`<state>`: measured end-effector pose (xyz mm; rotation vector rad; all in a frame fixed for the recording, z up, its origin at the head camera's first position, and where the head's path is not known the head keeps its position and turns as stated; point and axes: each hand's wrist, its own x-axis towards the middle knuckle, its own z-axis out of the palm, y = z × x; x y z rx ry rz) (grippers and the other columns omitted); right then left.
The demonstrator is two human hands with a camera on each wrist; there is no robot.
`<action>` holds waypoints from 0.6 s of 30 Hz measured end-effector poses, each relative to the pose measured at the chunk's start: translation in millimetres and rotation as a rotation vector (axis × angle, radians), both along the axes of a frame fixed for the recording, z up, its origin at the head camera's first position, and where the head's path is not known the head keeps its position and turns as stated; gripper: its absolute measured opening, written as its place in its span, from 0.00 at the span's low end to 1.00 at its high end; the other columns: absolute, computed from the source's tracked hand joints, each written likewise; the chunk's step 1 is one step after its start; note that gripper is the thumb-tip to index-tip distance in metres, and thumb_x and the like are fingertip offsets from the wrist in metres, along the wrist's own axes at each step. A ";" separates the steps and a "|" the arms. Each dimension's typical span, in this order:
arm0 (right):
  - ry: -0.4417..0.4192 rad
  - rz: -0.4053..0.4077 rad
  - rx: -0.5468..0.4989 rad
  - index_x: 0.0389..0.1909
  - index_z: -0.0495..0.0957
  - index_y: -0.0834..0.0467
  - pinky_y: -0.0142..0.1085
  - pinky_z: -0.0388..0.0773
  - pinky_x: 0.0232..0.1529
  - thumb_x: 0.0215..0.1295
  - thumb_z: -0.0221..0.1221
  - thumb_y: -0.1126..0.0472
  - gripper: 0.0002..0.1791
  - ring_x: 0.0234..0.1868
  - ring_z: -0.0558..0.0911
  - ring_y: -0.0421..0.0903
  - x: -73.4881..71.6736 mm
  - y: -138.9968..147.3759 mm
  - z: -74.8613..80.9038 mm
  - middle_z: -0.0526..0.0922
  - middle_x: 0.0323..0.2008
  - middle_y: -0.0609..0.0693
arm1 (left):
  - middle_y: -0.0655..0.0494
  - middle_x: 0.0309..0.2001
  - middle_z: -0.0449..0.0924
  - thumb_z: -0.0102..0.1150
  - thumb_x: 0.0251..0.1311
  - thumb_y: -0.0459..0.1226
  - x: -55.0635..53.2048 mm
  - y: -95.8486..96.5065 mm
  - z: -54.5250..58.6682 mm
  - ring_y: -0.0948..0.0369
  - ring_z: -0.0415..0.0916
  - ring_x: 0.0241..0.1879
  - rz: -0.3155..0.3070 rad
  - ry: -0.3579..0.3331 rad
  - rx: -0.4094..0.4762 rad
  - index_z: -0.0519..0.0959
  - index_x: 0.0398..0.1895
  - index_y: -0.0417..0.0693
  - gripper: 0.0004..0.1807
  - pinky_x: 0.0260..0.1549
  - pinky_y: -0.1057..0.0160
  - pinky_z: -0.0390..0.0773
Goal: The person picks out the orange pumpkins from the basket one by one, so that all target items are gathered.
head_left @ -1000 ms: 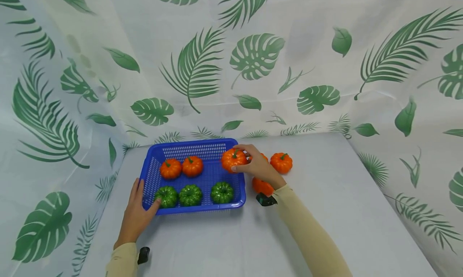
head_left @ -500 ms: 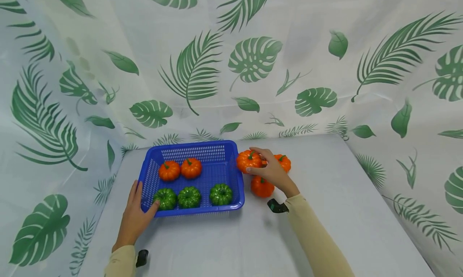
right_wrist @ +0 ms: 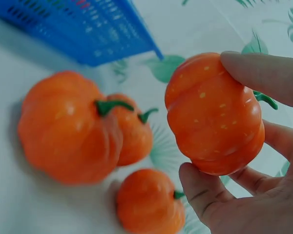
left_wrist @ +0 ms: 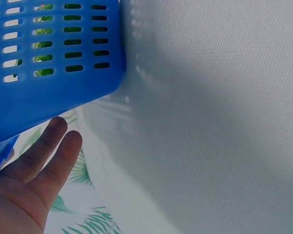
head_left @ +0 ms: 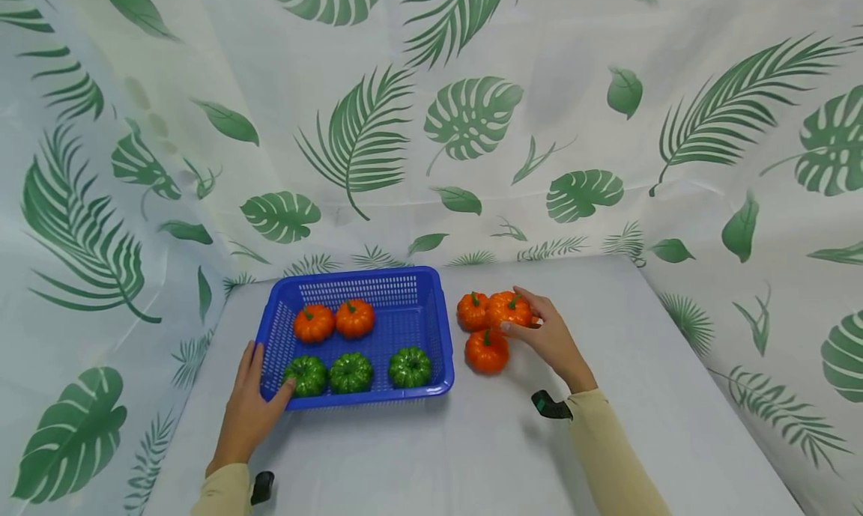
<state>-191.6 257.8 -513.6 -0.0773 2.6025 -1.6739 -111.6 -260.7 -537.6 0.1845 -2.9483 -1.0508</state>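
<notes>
My right hand [head_left: 546,332] pinches an orange toy pumpkin [head_left: 507,311] between thumb and fingers. In the right wrist view this pumpkin [right_wrist: 215,114] is raised, with its green stem toward the palm. Two more orange pumpkins, one at the left [head_left: 473,311] and one in front [head_left: 487,351], sit close by; another is mostly hidden behind the held one. My left hand [head_left: 249,419] rests at the front left corner of the blue basket [head_left: 364,400], thumb at the rim and fingers extended along the side. In the left wrist view, two straight fingers [left_wrist: 58,165] show beside the basket wall.
Inside the basket, two orange pumpkins [head_left: 334,321] sit toward the back left and three green pumpkins [head_left: 350,372] line the front. The white table [head_left: 418,463] meets a leaf-printed curtain [head_left: 472,201] behind.
My right hand has carried the orange pumpkin from over the basket's right side out to the right, over the loose pumpkins. The left hand has stayed at the basket corner.
</notes>
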 end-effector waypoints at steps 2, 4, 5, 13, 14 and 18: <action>0.007 -0.024 0.002 0.84 0.63 0.51 0.63 0.65 0.72 0.71 0.70 0.48 0.45 0.74 0.65 0.63 4.1 7.2 -3.4 0.63 0.77 0.61 | 0.44 0.88 0.29 0.60 0.75 0.53 -0.2 0.4 -0.4 0.31 0.43 0.81 0.000 0.002 -0.001 0.37 0.89 0.43 0.55 0.73 0.27 0.51; 0.000 -0.047 0.011 0.84 0.62 0.52 0.62 0.66 0.72 0.71 0.70 0.48 0.45 0.74 0.65 0.64 7.5 13.2 -7.2 0.63 0.77 0.62 | 0.44 0.88 0.29 0.61 0.75 0.53 -0.6 0.5 -0.7 0.31 0.43 0.81 0.001 0.008 -0.001 0.38 0.89 0.43 0.55 0.73 0.27 0.51; -0.008 -0.059 0.015 0.85 0.62 0.52 0.63 0.66 0.72 0.71 0.70 0.48 0.46 0.74 0.64 0.64 8.9 15.8 -9.6 0.62 0.77 0.62 | 0.43 0.88 0.30 0.61 0.75 0.53 -0.9 0.5 -1.0 0.31 0.44 0.81 0.001 0.013 -0.002 0.38 0.89 0.43 0.55 0.73 0.27 0.51; -0.098 -0.120 0.041 0.86 0.57 0.53 0.65 0.65 0.73 0.72 0.69 0.45 0.49 0.76 0.61 0.67 20.0 31.9 -20.3 0.56 0.82 0.64 | 0.42 0.88 0.31 0.61 0.75 0.52 -2.1 1.2 -1.7 0.31 0.43 0.81 -0.006 0.013 -0.002 0.39 0.88 0.41 0.55 0.73 0.27 0.51; -0.108 -0.126 0.037 0.86 0.57 0.53 0.65 0.65 0.73 0.72 0.69 0.46 0.49 0.77 0.60 0.66 21.3 34.0 -21.8 0.55 0.82 0.64 | 0.42 0.88 0.30 0.61 0.75 0.53 -2.0 1.2 -1.5 0.31 0.43 0.81 -0.006 0.010 -0.004 0.38 0.88 0.41 0.55 0.73 0.27 0.51; -0.136 -0.137 0.022 0.86 0.57 0.54 0.66 0.65 0.73 0.72 0.69 0.47 0.48 0.77 0.60 0.66 25.9 40.2 -28.4 0.54 0.83 0.64 | 0.41 0.87 0.30 0.61 0.75 0.53 -1.4 0.6 0.4 0.31 0.43 0.82 -0.006 0.011 -0.007 0.39 0.88 0.41 0.55 0.73 0.28 0.51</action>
